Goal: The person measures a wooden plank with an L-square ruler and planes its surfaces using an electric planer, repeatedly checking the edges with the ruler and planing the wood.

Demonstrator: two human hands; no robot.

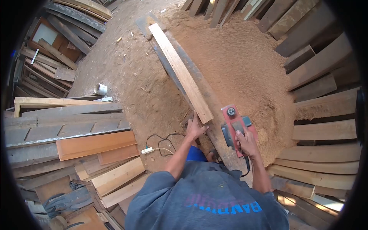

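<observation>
A long pale wooden board (180,71) lies lengthwise on a narrow, dusty workbench (197,78). My left hand (196,128) is at the board's near end, its fingers gripping the left edge and corner. In my right hand (247,143) is a red electric planer (233,124), its handle wrapped by my fingers. The planer is to the right of the board's near end, apart from it. A black cord runs from the planer's rear toward my body. The planer's underside is hidden.
Sawdust and shavings (245,69) cover the ground right of the bench. Planks (326,130) lean along the right side. Stacked boards (96,145) lie at left, near a white bucket (101,89). A white power strip (147,150) with cords sits on the ground.
</observation>
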